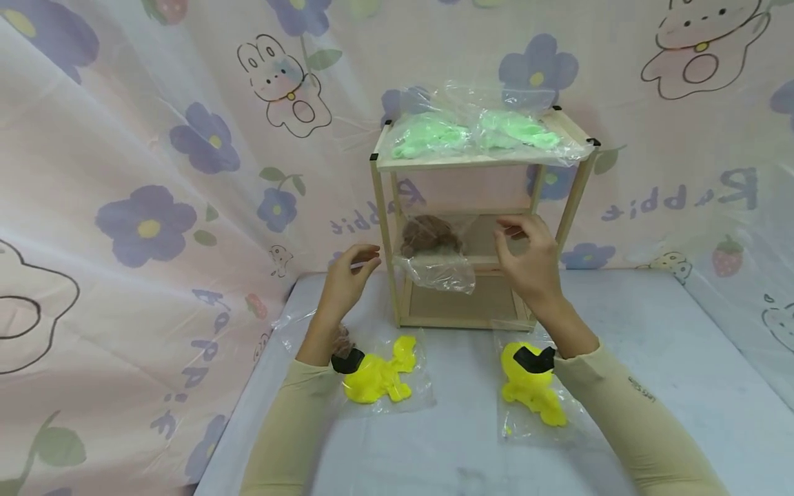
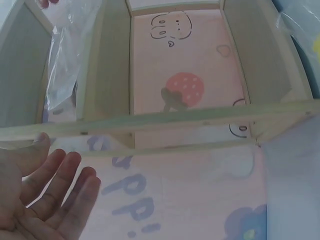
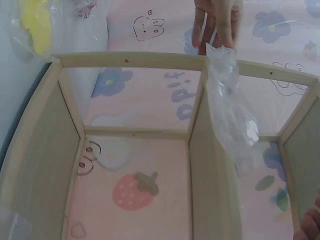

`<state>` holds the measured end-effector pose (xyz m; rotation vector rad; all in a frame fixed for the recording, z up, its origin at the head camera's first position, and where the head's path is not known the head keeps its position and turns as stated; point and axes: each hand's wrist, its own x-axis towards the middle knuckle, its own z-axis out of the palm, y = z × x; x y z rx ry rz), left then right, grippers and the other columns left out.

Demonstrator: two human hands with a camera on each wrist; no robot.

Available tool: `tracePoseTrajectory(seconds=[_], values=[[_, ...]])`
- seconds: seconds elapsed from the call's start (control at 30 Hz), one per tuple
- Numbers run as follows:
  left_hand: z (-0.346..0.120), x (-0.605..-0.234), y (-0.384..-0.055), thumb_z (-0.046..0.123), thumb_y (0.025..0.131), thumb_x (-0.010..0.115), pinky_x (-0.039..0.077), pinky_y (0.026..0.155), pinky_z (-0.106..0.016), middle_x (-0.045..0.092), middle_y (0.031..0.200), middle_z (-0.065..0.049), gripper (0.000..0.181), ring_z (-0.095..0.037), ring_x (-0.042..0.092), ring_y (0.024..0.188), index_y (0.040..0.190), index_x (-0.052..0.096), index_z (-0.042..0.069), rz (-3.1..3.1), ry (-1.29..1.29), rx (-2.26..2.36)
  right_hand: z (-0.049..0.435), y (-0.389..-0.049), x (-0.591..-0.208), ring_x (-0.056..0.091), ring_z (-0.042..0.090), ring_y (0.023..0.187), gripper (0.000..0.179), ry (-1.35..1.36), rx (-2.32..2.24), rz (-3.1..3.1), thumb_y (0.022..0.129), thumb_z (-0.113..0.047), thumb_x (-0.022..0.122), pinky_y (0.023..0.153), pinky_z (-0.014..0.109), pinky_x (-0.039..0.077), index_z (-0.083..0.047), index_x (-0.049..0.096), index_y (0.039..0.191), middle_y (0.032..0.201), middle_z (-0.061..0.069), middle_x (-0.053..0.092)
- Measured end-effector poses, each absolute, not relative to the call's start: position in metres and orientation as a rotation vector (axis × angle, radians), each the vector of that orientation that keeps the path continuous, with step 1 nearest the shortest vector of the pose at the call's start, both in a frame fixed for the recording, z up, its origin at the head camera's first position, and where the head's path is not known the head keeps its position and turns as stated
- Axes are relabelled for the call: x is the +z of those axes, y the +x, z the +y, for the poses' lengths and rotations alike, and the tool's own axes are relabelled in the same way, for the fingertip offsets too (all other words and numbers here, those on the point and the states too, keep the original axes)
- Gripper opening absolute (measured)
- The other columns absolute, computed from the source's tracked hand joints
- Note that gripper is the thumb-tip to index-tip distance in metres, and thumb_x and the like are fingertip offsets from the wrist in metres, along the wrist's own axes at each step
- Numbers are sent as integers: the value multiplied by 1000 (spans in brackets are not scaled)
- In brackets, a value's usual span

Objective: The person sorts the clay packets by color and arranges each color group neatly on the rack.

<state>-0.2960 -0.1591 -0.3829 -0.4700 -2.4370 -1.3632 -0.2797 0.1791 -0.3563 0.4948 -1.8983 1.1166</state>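
Note:
A brown lump in a clear plastic bag (image 1: 429, 238) sits on the left part of a wooden rack's middle shelf (image 1: 490, 241), the bag's loose end hanging over the front edge. Just left of the rack's left post, my left hand (image 1: 347, 282) hovers with fingers loosely bent and nothing held; its spread fingers (image 2: 65, 175) show in the left wrist view. My right hand (image 1: 532, 258) is in front of the middle shelf's right part, thumb and fingers apart, holding nothing. Only some of its fingertips (image 3: 311, 225) show in the right wrist view.
Two bagged green lumps (image 1: 434, 134) lie on the rack's top shelf. On the table (image 1: 459, 441) are a bagged yellow piece (image 1: 375, 377) at left and another yellow piece (image 1: 533, 396) at right. A bagged brown lump (image 1: 342, 341) is partly hidden behind my left forearm.

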Motion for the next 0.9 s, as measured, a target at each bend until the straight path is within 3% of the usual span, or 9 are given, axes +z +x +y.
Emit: tracePoseTrajectory(seconds=[0.2,0.6,0.83,0.9], values=[[-174,-390,-284,25,108,69,54,110,-41,72,130,-5,30,-24,66,126,136,69,15,-2487,-392,-1326,202,-269,-353,62,30,95,19,495,1088,-1836,96,7,72,89,19,47,8,72,115,107,23,70],[-221,-413,-255,23,108,68,55,109,-50,70,135,-12,34,-32,65,127,140,66,10,-2573,-303,-1247,242,-260,-350,59,3,95,20,424,1070,-1773,96,5,74,89,16,48,10,73,115,108,24,73],[-249,-427,-246,20,108,69,56,107,-52,71,132,-15,33,-35,66,127,137,67,6,-2611,-204,-1175,259,-261,-352,60,-1,94,21,382,1051,-1777,96,4,74,87,15,49,14,70,113,106,24,71],[-255,-431,-243,20,108,69,56,106,-53,72,130,-16,32,-36,66,125,137,67,5,-2618,-186,-1183,263,-261,-352,59,-1,92,23,370,1043,-1791,97,2,74,86,14,49,15,67,114,104,19,70]])
